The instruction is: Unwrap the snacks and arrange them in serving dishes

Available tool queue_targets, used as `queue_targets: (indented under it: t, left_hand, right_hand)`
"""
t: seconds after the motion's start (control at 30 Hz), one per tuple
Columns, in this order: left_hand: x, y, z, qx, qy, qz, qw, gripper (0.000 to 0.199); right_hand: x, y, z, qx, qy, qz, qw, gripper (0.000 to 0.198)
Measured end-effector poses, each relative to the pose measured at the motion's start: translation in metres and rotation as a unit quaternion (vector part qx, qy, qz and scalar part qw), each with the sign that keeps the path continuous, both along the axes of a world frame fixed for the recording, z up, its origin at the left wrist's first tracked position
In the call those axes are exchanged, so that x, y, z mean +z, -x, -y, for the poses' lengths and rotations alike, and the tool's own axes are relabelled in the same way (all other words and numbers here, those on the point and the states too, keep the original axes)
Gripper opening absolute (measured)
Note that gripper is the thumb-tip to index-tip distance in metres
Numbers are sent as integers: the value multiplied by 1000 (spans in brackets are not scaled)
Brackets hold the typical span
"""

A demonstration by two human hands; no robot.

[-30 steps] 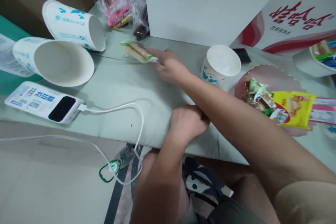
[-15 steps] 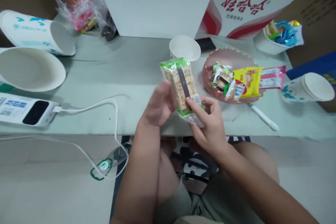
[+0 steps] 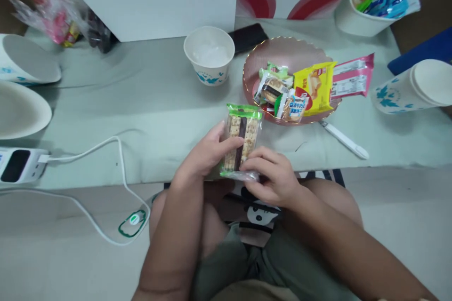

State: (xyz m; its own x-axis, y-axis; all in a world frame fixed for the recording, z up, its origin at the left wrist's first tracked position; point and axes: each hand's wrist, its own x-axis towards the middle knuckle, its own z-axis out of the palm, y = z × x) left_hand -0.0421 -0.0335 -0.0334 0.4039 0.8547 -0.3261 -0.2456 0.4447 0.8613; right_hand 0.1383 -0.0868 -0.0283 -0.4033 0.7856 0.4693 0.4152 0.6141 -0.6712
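A clear wrapped packet of sandwich biscuits (image 3: 233,146), green at both ends with a dark band down its middle, is upright at the table's front edge. My left hand (image 3: 208,150) grips it from the left, thumb lying across the front. The curled fingers of my right hand (image 3: 270,176) hold the lower right corner, by the crinkled clear end of the wrapper. Just beyond the packet's top right is a pink scalloped plate (image 3: 296,49) with small wrapped snacks and a yellow snack packet (image 3: 314,87) in it.
Behind stand a paper cup (image 3: 210,56), a black phone-like object (image 3: 249,37) and a white carton (image 3: 151,0). A white-handled tool (image 3: 346,140) and stacked cups (image 3: 413,87) are at right. At left, a white cable (image 3: 122,160) runs off a power bank (image 3: 21,164) over the table edge.
My left hand has closed on the biscuit packet with its thumb over the front. My right hand has shifted to its lower corner. The packet is more upright, and the view has moved.
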Motion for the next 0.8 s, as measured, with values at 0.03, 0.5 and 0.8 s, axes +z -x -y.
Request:
queue_targets:
  t: [0.03, 0.5, 0.8]
  left_hand:
    - [-1, 0, 1, -9, -11, -7, 1000, 51]
    - [4, 2, 8, -167, -131, -64, 975, 78]
    - [-2, 7, 6, -59, -75, -35, 995, 103]
  right_hand:
    - [1, -1, 0, -6, 7, 2, 1000, 10]
    - [-1, -3, -2, -192, -32, 17, 981, 32]
    - [18, -33, 2, -186, 5, -54, 981, 16]
